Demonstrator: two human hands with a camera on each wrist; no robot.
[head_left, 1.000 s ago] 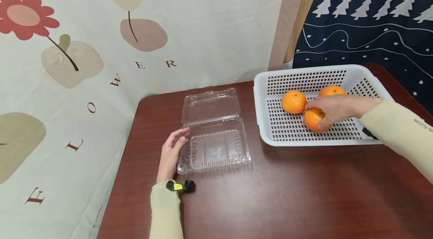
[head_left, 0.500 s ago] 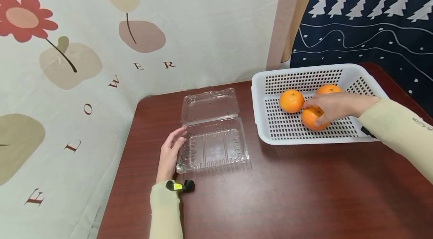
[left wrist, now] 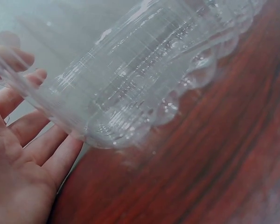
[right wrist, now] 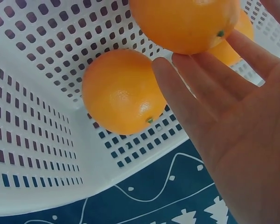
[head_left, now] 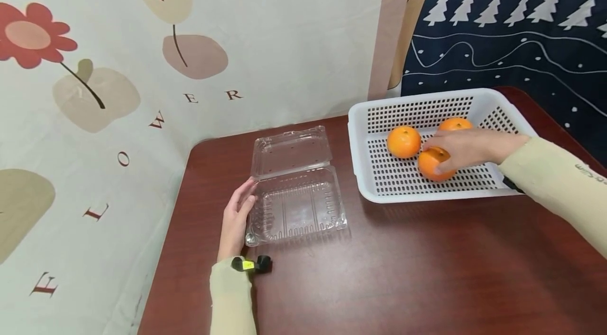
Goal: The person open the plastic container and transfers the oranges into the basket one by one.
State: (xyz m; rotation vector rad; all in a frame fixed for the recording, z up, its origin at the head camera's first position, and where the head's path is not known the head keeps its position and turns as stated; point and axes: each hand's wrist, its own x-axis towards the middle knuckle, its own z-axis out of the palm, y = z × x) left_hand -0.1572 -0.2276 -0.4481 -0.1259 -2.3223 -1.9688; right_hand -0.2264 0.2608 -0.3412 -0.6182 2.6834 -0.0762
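Note:
In the head view, an opened clear plastic clamshell container (head_left: 297, 206) lies on the table, its lid (head_left: 291, 151) folded back. My left hand (head_left: 235, 219) holds its left rim, with thumb and fingertips at the edge; the left wrist view shows the fingers (left wrist: 46, 147) against the clear wall. To the right, my right hand (head_left: 457, 148) reaches into a white perforated basket (head_left: 362, 166). It grips the nearest orange (head_left: 433, 164), thumb in front and fingers behind. Two other oranges sit beside it: one on the left (head_left: 404, 141), one behind (head_left: 455, 124), partly hidden by the hand.
The reddish-brown table (head_left: 379, 266) runs under both containers. Behind it hang a pale flower-print cloth (head_left: 284, 35) and a dark blue cloth (head_left: 502, 50) with white trees. The basket's raised wall surrounds the oranges on all sides.
The head view has shifted slightly, so basket and container appear a little further left. Both hands stay where they were, the right on the same orange, the left at the container's rim.

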